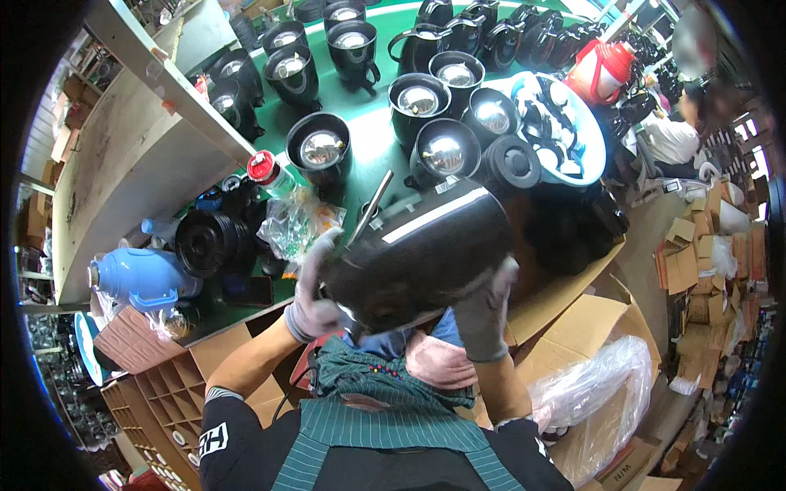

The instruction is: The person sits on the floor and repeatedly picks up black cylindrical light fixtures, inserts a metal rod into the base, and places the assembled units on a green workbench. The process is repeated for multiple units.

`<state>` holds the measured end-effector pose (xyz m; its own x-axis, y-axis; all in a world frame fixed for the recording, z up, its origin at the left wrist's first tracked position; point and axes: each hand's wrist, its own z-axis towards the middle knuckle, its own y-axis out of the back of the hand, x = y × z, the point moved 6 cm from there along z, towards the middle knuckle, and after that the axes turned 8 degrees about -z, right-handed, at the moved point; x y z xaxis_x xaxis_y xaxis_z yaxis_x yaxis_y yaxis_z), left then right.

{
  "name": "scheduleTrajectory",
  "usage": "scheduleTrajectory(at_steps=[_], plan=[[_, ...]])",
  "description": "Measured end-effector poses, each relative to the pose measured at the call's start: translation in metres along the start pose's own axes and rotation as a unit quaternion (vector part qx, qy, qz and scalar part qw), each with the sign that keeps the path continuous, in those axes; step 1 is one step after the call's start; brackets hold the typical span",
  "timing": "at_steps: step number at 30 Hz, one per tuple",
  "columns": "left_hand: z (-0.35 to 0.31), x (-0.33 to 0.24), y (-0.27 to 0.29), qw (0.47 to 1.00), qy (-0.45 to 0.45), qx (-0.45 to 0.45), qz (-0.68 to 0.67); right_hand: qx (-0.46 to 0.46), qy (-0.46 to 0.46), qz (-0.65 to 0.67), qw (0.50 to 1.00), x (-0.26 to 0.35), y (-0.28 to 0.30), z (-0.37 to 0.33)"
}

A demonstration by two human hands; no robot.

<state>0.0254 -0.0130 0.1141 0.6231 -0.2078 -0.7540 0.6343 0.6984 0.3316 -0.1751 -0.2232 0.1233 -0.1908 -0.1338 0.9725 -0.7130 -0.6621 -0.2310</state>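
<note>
A large glossy black jug body [417, 254] lies on its side in the air in front of me, between my two grey-gloved hands. My left hand [313, 290] grips its left end, fingers bent around the edge. At its lower right side, my right hand [489, 311] presses against the wall with the fingers closed on it. A thin metal rod [375, 200] slants up beside my left hand; I cannot tell whether that hand holds it. Just beyond the body stand black jugs with silvery insides [446, 151] and a round black lid [512, 162].
On the green table [372, 131] stand more black jugs, a red-capped jar [264, 168] and a crumpled clear bag [299, 225]. A blue flask [139, 277] lies at the left. To the right are a light blue basin [596, 135], a red-and-white flask [602, 72] and an open carton [577, 335].
</note>
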Motion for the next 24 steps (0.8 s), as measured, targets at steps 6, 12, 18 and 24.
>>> scheduleTrajectory(at_steps=[6, 12, 18, 24], plan=[[0.191, -0.018, 0.034, 0.976, -0.141, -0.094, 0.136, 0.089, 0.0, 0.184, 0.979, 0.022, -0.05, 0.106], [0.46, 0.131, 0.004, 0.92, -0.226, -0.157, 0.278, 0.088, -0.142, 0.214, 0.962, -0.06, 0.033, 0.037], [0.581, 0.297, -0.065, 0.904, -0.019, 0.025, 0.427, 0.002, -0.182, 0.289, 0.94, -0.107, 0.065, -0.018], [0.555, 0.363, -0.094, 0.861, 0.091, 0.153, 0.477, 0.001, -0.186, 0.343, 0.921, -0.119, 0.071, -0.02]])
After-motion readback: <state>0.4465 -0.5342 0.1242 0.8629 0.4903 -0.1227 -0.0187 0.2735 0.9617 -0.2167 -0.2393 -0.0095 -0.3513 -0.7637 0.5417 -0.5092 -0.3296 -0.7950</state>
